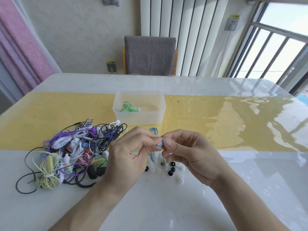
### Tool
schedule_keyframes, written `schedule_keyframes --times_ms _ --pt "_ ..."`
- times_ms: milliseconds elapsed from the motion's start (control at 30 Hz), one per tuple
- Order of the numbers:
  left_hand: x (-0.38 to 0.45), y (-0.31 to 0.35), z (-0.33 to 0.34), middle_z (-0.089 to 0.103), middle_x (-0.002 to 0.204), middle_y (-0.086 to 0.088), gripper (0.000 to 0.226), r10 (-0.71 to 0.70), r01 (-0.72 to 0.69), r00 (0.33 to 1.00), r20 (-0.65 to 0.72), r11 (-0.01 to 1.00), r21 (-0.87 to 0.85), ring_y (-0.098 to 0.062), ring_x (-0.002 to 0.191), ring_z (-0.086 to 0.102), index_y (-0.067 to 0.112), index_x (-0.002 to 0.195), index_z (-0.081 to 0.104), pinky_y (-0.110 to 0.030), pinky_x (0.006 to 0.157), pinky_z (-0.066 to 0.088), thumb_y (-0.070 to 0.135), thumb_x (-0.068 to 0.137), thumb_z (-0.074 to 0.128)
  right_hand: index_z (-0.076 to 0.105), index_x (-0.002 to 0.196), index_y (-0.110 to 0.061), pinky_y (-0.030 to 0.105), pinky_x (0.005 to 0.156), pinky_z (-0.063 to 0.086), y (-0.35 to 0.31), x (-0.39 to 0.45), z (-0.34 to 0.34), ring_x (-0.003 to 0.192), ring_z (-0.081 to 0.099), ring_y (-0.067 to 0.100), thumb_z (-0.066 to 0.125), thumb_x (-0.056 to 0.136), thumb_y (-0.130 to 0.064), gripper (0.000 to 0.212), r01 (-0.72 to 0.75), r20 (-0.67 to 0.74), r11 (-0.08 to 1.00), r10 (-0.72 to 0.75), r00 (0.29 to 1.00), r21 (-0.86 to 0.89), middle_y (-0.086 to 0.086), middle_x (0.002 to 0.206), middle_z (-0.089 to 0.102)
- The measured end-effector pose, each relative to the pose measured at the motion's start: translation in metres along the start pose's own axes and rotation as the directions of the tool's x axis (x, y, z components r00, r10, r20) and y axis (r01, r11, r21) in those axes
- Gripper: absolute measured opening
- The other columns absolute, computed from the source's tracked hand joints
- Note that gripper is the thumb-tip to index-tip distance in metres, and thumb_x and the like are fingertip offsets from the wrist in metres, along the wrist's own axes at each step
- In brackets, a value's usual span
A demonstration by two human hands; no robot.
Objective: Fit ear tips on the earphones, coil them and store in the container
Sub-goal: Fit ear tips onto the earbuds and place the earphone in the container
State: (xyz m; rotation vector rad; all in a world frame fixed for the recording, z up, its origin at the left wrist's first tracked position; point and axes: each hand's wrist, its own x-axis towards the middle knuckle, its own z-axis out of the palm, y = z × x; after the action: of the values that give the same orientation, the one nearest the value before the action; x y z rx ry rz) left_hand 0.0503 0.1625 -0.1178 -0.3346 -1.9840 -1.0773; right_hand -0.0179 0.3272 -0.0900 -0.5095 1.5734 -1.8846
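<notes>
Pale blue plastic is showing between the two hands, which are hovering just above the white counter (pixel 166 205): the left hand (pixel 128 154) is pinching the small blue earbud (pixel 160 144) with its fingers curled round it, while the right hand (pixel 188 152) is closing thumb and forefinger on the bud's nozzle end, apparently working a tip on, though the tip itself is too small to make out. The bud's blue cable is dangling below, its plug (pixel 153 160) hanging over the scattered ear tips (pixel 170 169), black and clear, lying loose on the counter beneath the hands. I'd judge those tips soft, squashy and nearly weightless, easy to flick away, so they want pinching by the skirt and rolling on; the bud is hard and slick, best held by its body, not its thin cord. To the left, a tangled heap of earphones (pixel 70 152) in purple, white, yellow and black is waiting. Farther off, on the yellow runner (pixel 216 122), the clear plastic container (pixel 158 114) is standing open with one green coiled set (pixel 128 107) already lying inside. Beyond the counter a grey chair (pixel 150 55) is facing the wall.
</notes>
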Motion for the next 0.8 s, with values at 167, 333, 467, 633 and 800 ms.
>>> schedule_keyframes --times_ms 167,333,467,633,800 --pt "-0.001 -0.001 0.002 0.067 0.083 0.006 0.009 -0.169 0.164 0.985 -0.030 0.979 -0.123 -0.008 0.074 0.069 0.011 0.082 0.071 -0.020 0.066 0.053 0.003 0.081 0.070 0.078 0.098 -0.005 0.028 0.070 0.054 -0.004 -0.001 -0.005 0.071 0.067 0.018 0.070 0.082 -0.021 0.024 0.095 -0.020 0.984 -0.099 0.995 -0.150 0.012 0.080 0.075" --pt "-0.001 0.004 0.007 0.069 0.072 0.000 0.007 -0.427 0.412 0.903 0.055 0.819 -0.401 -0.020 0.058 0.063 0.013 0.080 0.073 -0.025 0.058 0.051 0.006 0.077 0.073 0.074 0.096 -0.001 0.034 0.070 0.056 -0.006 -0.001 -0.009 0.072 0.069 0.020 0.071 0.082 -0.017 0.022 0.105 -0.003 0.977 -0.108 0.994 -0.184 0.014 0.080 0.075" --pt "0.000 0.006 0.008 0.069 0.065 -0.001 0.005 -0.480 0.479 0.867 0.132 0.735 -0.479 -0.019 0.053 0.061 0.012 0.076 0.071 -0.024 0.054 0.050 0.007 0.075 0.071 0.077 0.088 -0.005 0.029 0.067 0.054 -0.004 0.000 -0.009 0.073 0.067 0.023 0.074 0.080 -0.018 0.016 0.087 0.016 0.985 -0.086 0.996 -0.147 0.022 0.081 0.072" --pt "-0.002 0.002 0.006 0.067 0.065 -0.002 0.003 -0.481 0.512 0.854 0.199 0.710 -0.483 -0.021 0.053 0.062 0.007 0.077 0.071 -0.026 0.053 0.049 0.006 0.074 0.072 0.078 0.080 -0.011 0.026 0.064 0.056 -0.001 0.002 -0.011 0.067 0.066 0.021 0.080 0.066 -0.022 0.018 -0.020 0.045 0.997 0.024 0.999 -0.074 0.015 0.074 0.071" --pt "-0.002 -0.001 0.002 0.067 0.069 -0.001 0.015 -0.441 0.519 0.854 0.275 0.696 -0.496 -0.019 0.055 0.062 0.011 0.079 0.073 -0.026 0.053 0.048 0.022 0.075 0.081 0.075 0.080 -0.008 0.026 0.059 0.054 0.001 0.003 -0.015 0.064 0.067 0.022 0.085 0.066 -0.014 0.018 -0.046 0.070 0.997 0.051 0.996 -0.062 0.016 0.071 0.070"
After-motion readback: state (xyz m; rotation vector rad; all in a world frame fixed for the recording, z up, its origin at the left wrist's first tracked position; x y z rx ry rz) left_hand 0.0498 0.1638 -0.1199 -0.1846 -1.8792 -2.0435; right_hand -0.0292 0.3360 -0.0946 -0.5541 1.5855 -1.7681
